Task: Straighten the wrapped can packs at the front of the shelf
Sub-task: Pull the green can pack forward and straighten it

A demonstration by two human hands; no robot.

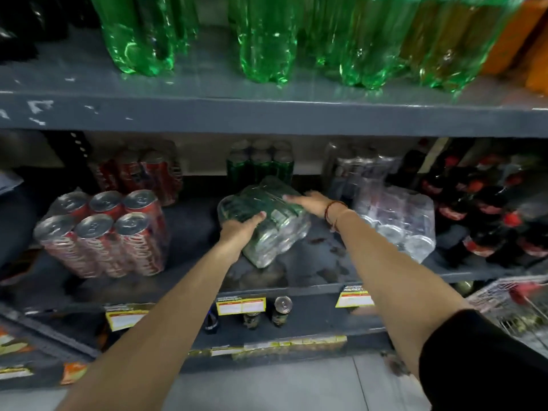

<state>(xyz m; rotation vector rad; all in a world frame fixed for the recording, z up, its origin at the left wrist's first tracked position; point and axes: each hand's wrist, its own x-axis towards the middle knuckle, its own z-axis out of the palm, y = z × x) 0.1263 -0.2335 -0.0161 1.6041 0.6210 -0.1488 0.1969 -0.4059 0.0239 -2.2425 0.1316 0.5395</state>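
Both hands on the tilted green can pack (267,221): left hand (240,228) clamped at 7 o'clock, right hand (311,201) flat at 2; labels too blurry to read.

Green bottles (267,40), cola bottles (486,209).

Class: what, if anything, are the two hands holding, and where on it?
The green can pack: left hand grips its near-left corner, right hand lies flat on its top right edge.

Glossy plastic-wrapped can pack (267,221)
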